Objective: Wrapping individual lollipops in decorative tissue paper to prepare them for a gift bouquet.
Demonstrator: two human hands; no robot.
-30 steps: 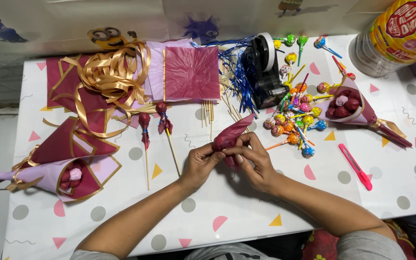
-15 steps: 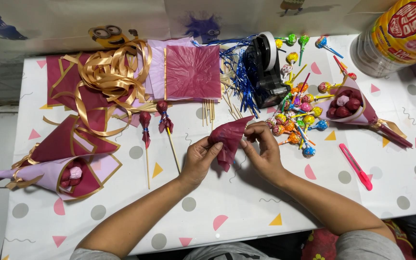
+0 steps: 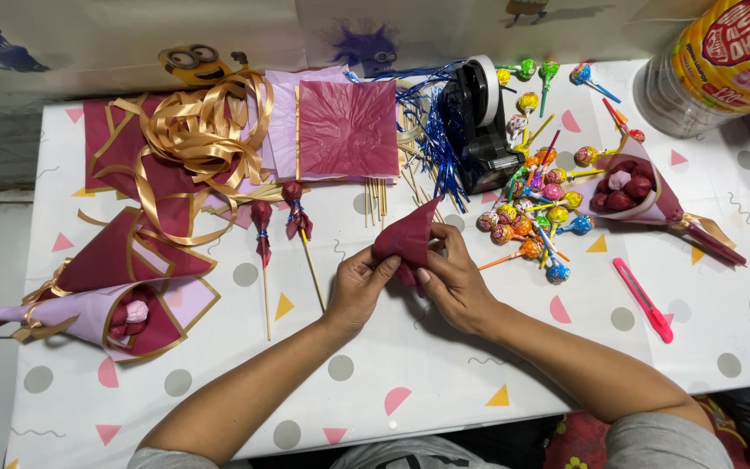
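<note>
I see both hands meet over the middle of the white table [image 3: 410, 382], which has a cloth with coloured dots and triangles. The left hand [image 3: 356, 293] and the right hand [image 3: 455, 285] both pinch a piece of dark red tissue paper [image 3: 405, 239]; the fingers are closed on its lower part and its pointed corner stands up between them. I cannot tell if something is wrapped inside the paper.

Just to the left of the left hand lie two wrapped sticks [image 3: 278, 239], each with a dark red head. Behind the hands there is a flat stack of red and pink paper sheets [image 3: 345, 126], and beside it a loose bundle of gold ribbon [image 3: 197, 135]. A black tape dispenser [image 3: 477, 130] stands near blue foil strips. To the right of the right hand is a heap of colourful lollipops [image 3: 536, 217], then a finished paper cone [image 3: 644, 195] filled with red balls. A pink cutter [image 3: 644, 300] lies well apart on the right. Another cone [image 3: 110, 291] lies at the left edge.
</note>
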